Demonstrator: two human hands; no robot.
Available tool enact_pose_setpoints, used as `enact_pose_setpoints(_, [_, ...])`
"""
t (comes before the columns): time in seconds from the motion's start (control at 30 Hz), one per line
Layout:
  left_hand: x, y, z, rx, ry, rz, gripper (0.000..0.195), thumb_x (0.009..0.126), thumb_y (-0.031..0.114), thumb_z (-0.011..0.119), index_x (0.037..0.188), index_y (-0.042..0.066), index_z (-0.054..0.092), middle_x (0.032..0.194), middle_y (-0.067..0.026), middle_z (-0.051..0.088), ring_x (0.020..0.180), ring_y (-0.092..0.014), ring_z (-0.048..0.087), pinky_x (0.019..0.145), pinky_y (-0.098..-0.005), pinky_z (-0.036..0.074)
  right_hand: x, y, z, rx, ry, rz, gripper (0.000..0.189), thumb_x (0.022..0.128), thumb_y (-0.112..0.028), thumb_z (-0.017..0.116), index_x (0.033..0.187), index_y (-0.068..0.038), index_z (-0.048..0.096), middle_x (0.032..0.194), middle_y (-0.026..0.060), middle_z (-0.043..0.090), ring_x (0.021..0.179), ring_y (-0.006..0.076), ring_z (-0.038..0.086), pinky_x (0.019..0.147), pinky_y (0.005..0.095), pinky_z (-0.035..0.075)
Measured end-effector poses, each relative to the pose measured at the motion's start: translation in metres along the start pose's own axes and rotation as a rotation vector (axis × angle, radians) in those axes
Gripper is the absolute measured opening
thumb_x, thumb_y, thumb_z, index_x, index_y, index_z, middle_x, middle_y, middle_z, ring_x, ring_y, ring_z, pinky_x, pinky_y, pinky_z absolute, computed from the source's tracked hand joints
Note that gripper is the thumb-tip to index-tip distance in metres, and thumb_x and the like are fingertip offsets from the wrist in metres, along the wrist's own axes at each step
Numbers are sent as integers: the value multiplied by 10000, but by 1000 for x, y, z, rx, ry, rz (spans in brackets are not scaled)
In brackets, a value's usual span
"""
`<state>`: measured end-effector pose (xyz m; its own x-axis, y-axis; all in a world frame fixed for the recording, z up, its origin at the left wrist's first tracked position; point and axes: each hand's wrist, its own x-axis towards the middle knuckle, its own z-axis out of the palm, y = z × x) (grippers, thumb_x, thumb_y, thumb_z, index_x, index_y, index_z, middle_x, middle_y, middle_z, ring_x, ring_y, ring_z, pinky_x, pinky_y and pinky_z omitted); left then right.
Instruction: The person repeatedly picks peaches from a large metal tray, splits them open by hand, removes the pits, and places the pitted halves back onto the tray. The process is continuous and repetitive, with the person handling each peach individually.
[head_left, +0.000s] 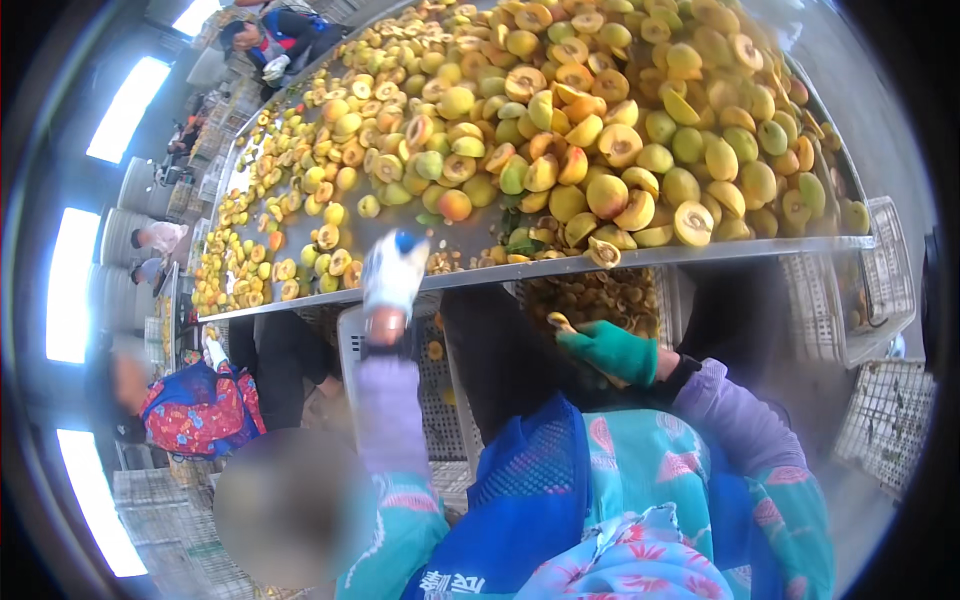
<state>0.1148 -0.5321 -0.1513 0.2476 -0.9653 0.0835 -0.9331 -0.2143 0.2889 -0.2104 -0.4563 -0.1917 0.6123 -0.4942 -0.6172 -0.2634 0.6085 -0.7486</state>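
A wide metal-edged table (660, 255) is heaped with whole and halved yellow stone fruit, apricots or peaches (606, 196). My left hand (395, 274), in a white glove with blue at a fingertip, reaches over the table's near edge; whether it holds anything is unclear. In a green glove, my right hand (611, 352) is low in front of my lap, closed around the handle of a small tool with a pale, curved tip (558, 320). Below the edge, beyond that hand, a crate (664, 300) holds many brown fruit pits or scraps (600, 296).
Under the table at left stands a white plastic crate (352, 360) with a few fruit pieces. More crates (885, 420) are at the right. A co-worker in a red floral top (202, 412) sits at left; another person (281, 45) is at the table's far end.
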Motion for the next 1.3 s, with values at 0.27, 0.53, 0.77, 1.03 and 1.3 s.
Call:
enact_pose_setpoints(0.27, [89, 4, 47, -700, -539, -3, 593, 835, 321, 687, 1278, -40, 528, 1044, -178, 676, 900, -304, 671, 733, -360, 560, 5, -31, 8, 350, 165, -264, 425, 971, -463, 498, 910, -47, 562, 616, 9, 495, 427, 102, 463, 361, 251, 371])
enact_pose_setpoints(0.53, [-25, 62, 22, -1671, -595, 49, 645, 943, 392, 489, 1398, -57, 405, 1148, -230, 633, 866, -257, 667, 597, -293, 558, 21, -47, 22, 19, 461, -597, 445, 986, -437, 486, 978, 2, 561, 683, 179, 602, 536, 325, 599, 470, 410, 465])
enact_pose_setpoints(0.77, [-46, 101, 32, -814, 3, 450, 407, 992, 315, 452, 1193, -18, 569, 1011, -144, 683, 855, -220, 669, 808, -331, 542, 34, -52, 32, -408, 629, -737, 445, 1000, -411, 465, 952, 30, 500, 693, 258, 614, 677, 451, 624, 584, 526, 477])
enact_pose_setpoints(1.03, [-51, 119, 35, -1217, -32, 154, 431, 1008, 337, 433, 1015, -35, 650, 876, -107, 689, 734, -189, 672, 678, -289, 547, 31, -52, 42, -398, 604, -698, 434, 994, -387, 483, 976, 47, 482, 701, 271, 609, 681, 458, 621, 585, 523, 476])
enact_pose_setpoints(1.3, [-41, 130, 35, -1224, -154, 144, 451, 1007, 328, 436, 939, -55, 664, 807, -114, 686, 666, -182, 660, 604, -284, 533, 39, -48, 49, -141, 594, -684, 425, 995, -361, 496, 956, 62, 513, 749, 286, 605, 711, 452, 616, 597, 494, 466])
